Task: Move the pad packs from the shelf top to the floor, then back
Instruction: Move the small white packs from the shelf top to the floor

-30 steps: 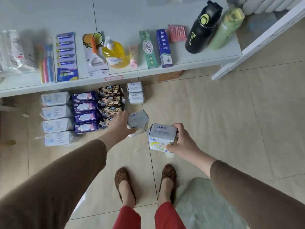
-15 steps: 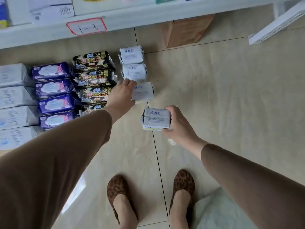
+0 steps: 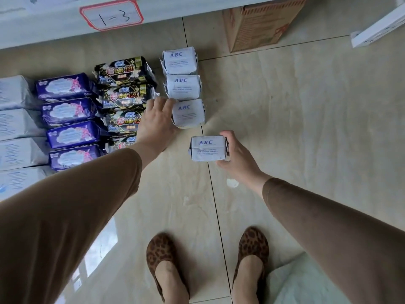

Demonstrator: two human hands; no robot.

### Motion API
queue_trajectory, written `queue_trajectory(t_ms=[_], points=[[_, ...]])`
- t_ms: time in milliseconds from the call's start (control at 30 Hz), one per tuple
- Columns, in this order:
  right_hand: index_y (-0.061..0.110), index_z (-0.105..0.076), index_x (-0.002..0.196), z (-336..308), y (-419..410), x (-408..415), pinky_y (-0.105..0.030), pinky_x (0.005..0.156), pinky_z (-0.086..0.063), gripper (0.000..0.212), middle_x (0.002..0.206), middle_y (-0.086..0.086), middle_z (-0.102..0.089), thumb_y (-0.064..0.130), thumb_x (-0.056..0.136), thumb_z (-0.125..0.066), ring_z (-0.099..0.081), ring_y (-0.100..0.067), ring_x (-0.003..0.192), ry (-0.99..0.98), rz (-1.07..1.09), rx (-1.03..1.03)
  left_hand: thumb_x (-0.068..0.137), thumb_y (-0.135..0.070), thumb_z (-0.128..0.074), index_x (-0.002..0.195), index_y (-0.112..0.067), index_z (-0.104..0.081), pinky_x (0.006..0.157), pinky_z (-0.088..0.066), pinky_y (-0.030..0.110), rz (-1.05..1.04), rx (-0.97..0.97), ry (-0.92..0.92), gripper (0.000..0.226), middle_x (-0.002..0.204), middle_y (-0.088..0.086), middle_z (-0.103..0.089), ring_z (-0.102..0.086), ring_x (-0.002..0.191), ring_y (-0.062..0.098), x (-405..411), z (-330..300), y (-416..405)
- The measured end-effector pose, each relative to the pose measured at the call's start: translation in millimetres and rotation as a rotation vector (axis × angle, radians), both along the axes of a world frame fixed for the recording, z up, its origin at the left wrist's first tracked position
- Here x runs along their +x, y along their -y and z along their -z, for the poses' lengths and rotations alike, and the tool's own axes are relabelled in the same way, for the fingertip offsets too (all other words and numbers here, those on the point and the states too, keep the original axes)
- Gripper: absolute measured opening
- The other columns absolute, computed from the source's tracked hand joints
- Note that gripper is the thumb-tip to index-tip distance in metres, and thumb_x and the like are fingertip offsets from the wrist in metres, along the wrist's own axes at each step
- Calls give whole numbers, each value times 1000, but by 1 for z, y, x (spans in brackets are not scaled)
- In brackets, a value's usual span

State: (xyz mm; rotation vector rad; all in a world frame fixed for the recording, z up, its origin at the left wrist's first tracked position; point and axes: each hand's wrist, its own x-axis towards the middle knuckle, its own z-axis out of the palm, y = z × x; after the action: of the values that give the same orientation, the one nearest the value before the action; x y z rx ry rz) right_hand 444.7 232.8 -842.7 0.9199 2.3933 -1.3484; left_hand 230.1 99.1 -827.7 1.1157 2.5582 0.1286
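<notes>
The right hand (image 3: 237, 160) grips a white pack (image 3: 208, 148) by its side; the left hand (image 3: 156, 123), fingers straight, touches another pack (image 3: 189, 114) just right of it.

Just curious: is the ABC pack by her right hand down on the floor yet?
Cannot tell. The right hand grips the ABC pack beside the floor row.

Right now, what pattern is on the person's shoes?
Leopard print, brown with dark spots, on the shoes, seen best in the head view.
</notes>
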Motion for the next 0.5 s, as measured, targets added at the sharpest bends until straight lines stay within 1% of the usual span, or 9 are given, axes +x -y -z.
queue_trajectory(t_ms=[67, 167, 233, 300, 400, 500], points=[[23, -39, 127, -1, 2, -9, -35, 76, -51, 59, 112, 5, -58, 8, 79, -70, -59, -19, 97, 4, 2, -8, 82, -16, -69, 137, -10, -41, 105, -34, 43, -4, -1, -12, 62, 136, 16, -42, -39, 120, 36, 6, -13, 11], [20, -42, 128, 1, 8, -24, -37, 79, -50, 57, 116, 4, -59, 4, 79, -68, -59, -21, 98, 8, -6, -23, 81, -12, -69, 134, -10, -45, 106, -34, 41, -6, 18, 49, 59, 132, 13, -44, -39, 119, 33, 17, -31, 29], [16, -44, 131, 5, 13, -34, -35, 80, -48, 57, 124, 1, -56, 1, 80, -66, -57, -22, 103, 14, -31, -4, 82, -14, -68, 135, -12, -46, 105, -35, 41, 7, -3, 98, 57, 133, 9, -45, -38, 121, 31, 25, -39, 42], [14, -44, 133, 11, 19, -41, -31, 76, -45, 57, 127, -2, -54, 0, 81, -64, -56, -23, 105, 8, -27, 4, 85, -17, -67, 134, -12, -48, 105, -36, 40, 28, -19, 125, 52, 133, 8, -46, -37, 123, 29, 31, -43, 53], [16, -43, 134, 19, 25, -48, -26, 72, -39, 57, 122, -2, -58, -1, 83, -60, -57, -22, 102, -14, 12, 19, 86, -21, -66, 133, -13, -49, 104, -37, 40, 47, -39, 154, 51, 132, 6, -47, -38, 123, 27, 38, -42, 65], [15, -42, 137, 25, 30, -53, -26, 74, -38, 58, 121, -5, -60, -3, 84, -57, -55, -25, 106, -26, 45, 76, 87, -21, -66, 135, -16, -49, 100, -41, 42, 3, -41, 183, 51, 132, 3, -46, -38, 125, 25, 45, -38, 71]])
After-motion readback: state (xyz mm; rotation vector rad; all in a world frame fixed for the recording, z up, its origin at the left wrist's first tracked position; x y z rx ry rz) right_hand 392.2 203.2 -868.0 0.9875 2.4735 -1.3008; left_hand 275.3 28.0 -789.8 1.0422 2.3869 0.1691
